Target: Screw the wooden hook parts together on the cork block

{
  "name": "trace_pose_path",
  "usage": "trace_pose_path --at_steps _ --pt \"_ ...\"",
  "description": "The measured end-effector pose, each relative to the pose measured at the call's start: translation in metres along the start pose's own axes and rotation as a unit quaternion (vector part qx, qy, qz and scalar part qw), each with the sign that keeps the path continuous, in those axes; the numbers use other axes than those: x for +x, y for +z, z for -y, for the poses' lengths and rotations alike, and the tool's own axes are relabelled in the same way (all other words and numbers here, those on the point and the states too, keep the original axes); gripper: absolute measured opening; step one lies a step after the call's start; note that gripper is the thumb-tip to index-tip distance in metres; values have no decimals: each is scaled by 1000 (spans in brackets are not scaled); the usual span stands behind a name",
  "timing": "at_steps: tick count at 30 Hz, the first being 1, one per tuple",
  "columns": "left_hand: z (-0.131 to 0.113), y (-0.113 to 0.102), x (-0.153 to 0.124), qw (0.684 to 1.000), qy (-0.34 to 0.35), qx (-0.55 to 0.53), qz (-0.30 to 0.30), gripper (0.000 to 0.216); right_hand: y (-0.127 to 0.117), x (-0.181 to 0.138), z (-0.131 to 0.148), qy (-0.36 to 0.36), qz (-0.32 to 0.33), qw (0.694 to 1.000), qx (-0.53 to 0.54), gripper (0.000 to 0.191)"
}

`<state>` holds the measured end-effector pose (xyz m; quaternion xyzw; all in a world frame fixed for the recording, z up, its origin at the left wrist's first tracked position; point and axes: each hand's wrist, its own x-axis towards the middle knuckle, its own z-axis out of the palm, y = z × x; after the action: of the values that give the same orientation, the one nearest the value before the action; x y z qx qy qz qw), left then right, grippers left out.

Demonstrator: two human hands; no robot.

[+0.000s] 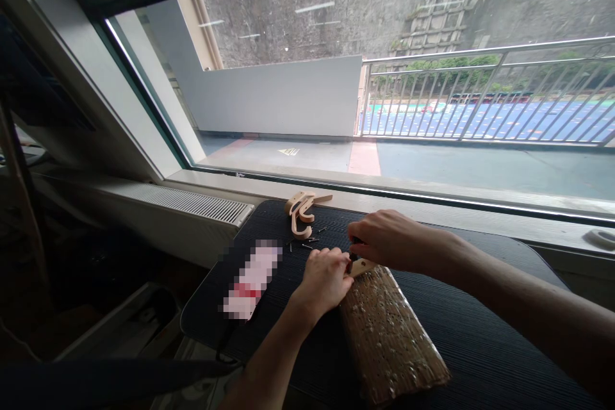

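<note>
My left hand (325, 278) is closed, its fingers curled against a small light wooden piece (362, 266) at the near end of a brown pitted board (389, 330). My right hand (387, 239) is closed just above the same piece, fingers pinched over something dark I cannot make out. The board lies on a dark ribbed table (480, 333). Several small dark screws (307, 241) lie scattered just behind my hands.
Light wooden hook-shaped parts (302, 211) rest at the table's far edge by the window sill (432, 195). A blurred white and red object (252, 278) lies left of my hands. A radiator grille (192, 203) runs along the left. A balcony railing shows outside.
</note>
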<state>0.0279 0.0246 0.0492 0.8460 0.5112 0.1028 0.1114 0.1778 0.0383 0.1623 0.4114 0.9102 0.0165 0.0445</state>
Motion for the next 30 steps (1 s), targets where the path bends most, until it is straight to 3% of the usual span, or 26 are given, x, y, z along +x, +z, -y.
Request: trace_pose_path --at_steps 8,17,30 --pt "0 1 -1 1000 -3 -5 0 13 -10 -4 2 -33 27 998 39 15" --pt "1 2 -1 1000 2 7 -13 12 4 -1 -3 -13 -7 1000 2 15" --pt "-1 0 -1 1000 -7 11 5 15 -3 -2 1 -32 2 999 36 14"
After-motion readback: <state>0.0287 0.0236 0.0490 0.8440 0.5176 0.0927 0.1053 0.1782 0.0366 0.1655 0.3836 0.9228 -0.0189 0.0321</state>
